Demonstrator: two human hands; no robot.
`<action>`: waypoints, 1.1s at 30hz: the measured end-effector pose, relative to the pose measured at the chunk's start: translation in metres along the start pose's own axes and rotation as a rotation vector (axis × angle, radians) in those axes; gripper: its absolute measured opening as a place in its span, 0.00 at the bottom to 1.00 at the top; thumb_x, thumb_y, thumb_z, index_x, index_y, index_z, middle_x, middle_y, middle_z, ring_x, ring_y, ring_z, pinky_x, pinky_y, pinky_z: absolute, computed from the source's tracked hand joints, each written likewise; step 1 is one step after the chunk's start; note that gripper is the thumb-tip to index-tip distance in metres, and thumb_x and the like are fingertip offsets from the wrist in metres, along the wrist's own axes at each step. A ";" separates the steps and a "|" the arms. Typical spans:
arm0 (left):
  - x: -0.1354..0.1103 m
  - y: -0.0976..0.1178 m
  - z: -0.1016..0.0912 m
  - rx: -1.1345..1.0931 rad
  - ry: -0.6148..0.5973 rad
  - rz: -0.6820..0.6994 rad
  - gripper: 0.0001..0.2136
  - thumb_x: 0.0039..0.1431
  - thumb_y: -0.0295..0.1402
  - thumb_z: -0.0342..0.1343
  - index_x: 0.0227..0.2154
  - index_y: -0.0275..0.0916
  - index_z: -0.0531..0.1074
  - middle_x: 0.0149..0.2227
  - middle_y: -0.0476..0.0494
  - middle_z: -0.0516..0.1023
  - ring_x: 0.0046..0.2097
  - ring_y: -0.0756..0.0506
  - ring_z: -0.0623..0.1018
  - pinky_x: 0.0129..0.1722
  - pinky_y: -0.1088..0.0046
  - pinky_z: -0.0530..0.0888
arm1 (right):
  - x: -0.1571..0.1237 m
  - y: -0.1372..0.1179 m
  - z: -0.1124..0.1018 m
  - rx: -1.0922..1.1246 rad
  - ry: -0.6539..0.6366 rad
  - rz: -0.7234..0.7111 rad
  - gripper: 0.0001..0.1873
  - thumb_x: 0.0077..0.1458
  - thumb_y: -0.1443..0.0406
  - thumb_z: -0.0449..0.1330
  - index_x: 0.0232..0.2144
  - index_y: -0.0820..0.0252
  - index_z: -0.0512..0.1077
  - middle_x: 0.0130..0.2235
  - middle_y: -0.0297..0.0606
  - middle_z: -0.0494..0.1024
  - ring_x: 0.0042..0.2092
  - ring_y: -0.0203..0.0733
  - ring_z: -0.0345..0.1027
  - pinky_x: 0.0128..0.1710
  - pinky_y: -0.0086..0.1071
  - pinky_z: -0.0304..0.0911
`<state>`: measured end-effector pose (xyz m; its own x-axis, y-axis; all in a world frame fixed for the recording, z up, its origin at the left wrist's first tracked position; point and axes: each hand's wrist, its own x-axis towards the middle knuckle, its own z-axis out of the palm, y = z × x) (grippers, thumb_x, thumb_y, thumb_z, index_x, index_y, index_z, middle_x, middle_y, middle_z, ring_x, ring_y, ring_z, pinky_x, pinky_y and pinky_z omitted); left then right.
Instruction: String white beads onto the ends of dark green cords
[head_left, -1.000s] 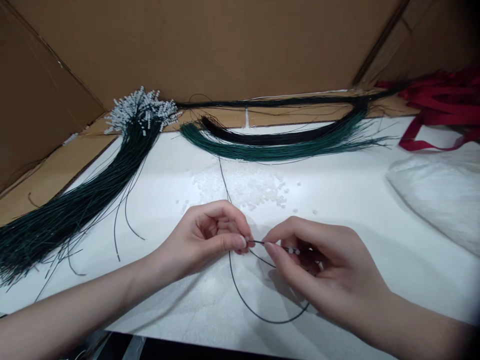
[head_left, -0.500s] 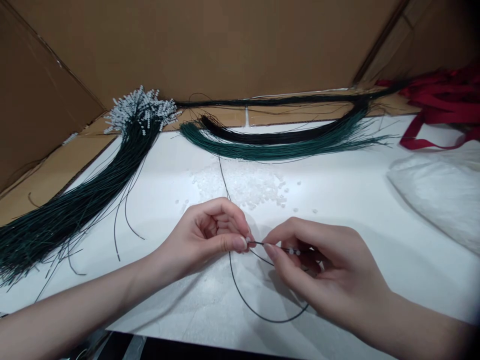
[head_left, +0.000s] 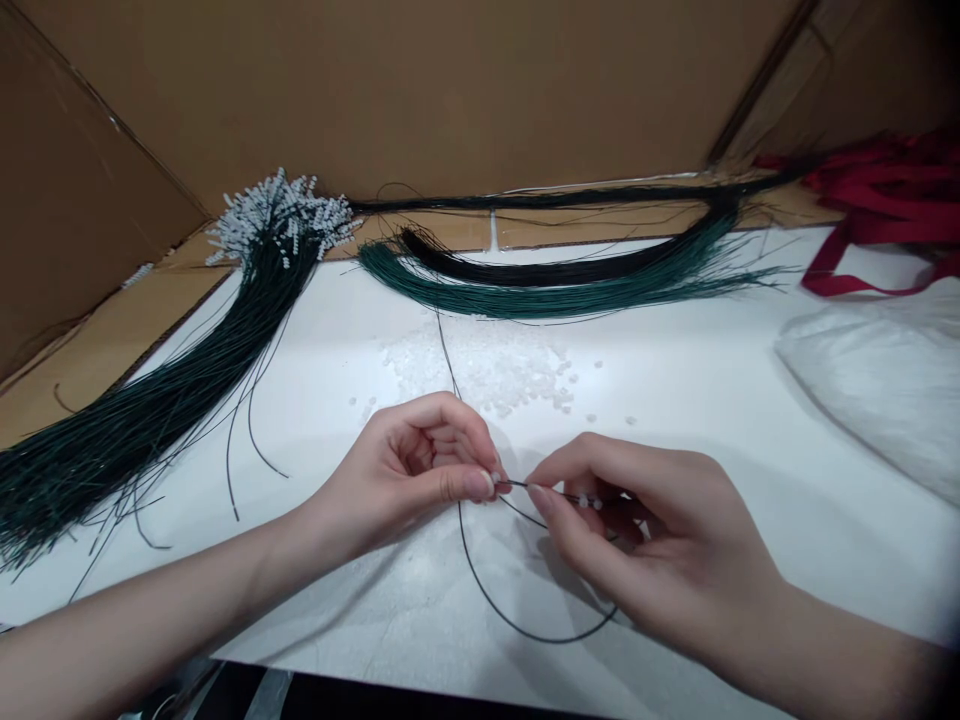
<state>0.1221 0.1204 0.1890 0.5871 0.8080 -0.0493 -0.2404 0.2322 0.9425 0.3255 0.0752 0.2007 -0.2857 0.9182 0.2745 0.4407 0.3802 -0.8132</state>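
Note:
My left hand (head_left: 427,455) pinches a small whitish bead (head_left: 495,479) between thumb and forefinger. A thin dark wire (head_left: 517,484) runs from that bead to my right hand (head_left: 637,520), whose thumb and forefinger are closed on it. Further along, by the right hand's curled fingers, a few more beads (head_left: 589,502) sit on the wire. The wire bows down in a loop below both hands, and a length of it rises behind the left hand. Loose translucent beads (head_left: 480,362) are scattered on the white board (head_left: 697,370) just beyond my fingers.
A thick bundle of dark green wires (head_left: 217,350) with white beaded tips (head_left: 281,220) lies at left. Bare green wires (head_left: 525,300) and black wires curve along the back. Red ribbon (head_left: 862,240) and a clear plastic bag (head_left: 885,370) lie at right. Cardboard walls (head_left: 450,90) stand behind.
Both hands keep almost the same place and the same pinch on the wire and bead. Only a very slight shift of the view shows.

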 end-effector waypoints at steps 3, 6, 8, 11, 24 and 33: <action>-0.001 0.000 0.000 0.011 0.004 0.002 0.06 0.55 0.21 0.64 0.33 0.35 0.74 0.33 0.48 0.80 0.34 0.54 0.80 0.36 0.84 0.77 | 0.000 0.000 0.000 -0.003 -0.001 -0.018 0.07 0.56 0.73 0.57 0.27 0.61 0.72 0.19 0.26 0.60 0.20 0.27 0.53 0.17 0.23 0.49; -0.001 0.001 0.002 0.016 -0.001 0.011 0.06 0.54 0.21 0.65 0.33 0.35 0.74 0.32 0.48 0.80 0.34 0.54 0.80 0.36 0.84 0.77 | 0.000 0.001 0.001 -0.015 0.006 -0.025 0.07 0.55 0.73 0.57 0.27 0.61 0.72 0.19 0.26 0.60 0.19 0.27 0.52 0.17 0.23 0.48; 0.000 0.001 0.002 0.028 0.010 0.012 0.07 0.54 0.20 0.65 0.33 0.34 0.74 0.32 0.48 0.80 0.33 0.54 0.79 0.34 0.85 0.77 | 0.000 0.001 0.001 -0.022 0.008 -0.023 0.07 0.55 0.73 0.57 0.27 0.61 0.72 0.19 0.26 0.60 0.19 0.27 0.52 0.17 0.23 0.48; 0.000 0.002 0.003 0.064 0.029 0.021 0.08 0.53 0.19 0.65 0.33 0.35 0.74 0.32 0.48 0.80 0.33 0.54 0.80 0.31 0.87 0.75 | 0.000 0.002 0.001 -0.027 0.011 -0.017 0.07 0.56 0.72 0.57 0.27 0.60 0.72 0.19 0.26 0.60 0.20 0.27 0.53 0.16 0.23 0.49; -0.003 0.004 0.008 0.270 0.078 0.085 0.08 0.52 0.19 0.66 0.32 0.35 0.74 0.33 0.47 0.81 0.34 0.52 0.80 0.35 0.83 0.78 | -0.002 0.000 0.001 -0.028 0.001 -0.042 0.07 0.56 0.72 0.57 0.27 0.61 0.72 0.19 0.27 0.62 0.20 0.27 0.53 0.17 0.23 0.49; -0.006 0.003 0.008 0.305 0.061 0.120 0.08 0.53 0.19 0.64 0.34 0.36 0.74 0.34 0.46 0.81 0.37 0.51 0.81 0.38 0.81 0.79 | -0.002 0.001 0.000 -0.043 -0.014 -0.053 0.08 0.57 0.72 0.56 0.28 0.60 0.72 0.19 0.28 0.63 0.20 0.28 0.53 0.17 0.24 0.49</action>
<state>0.1239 0.1120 0.1949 0.5189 0.8530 0.0570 -0.0575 -0.0317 0.9978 0.3263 0.0739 0.1988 -0.3213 0.8950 0.3094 0.4608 0.4332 -0.7746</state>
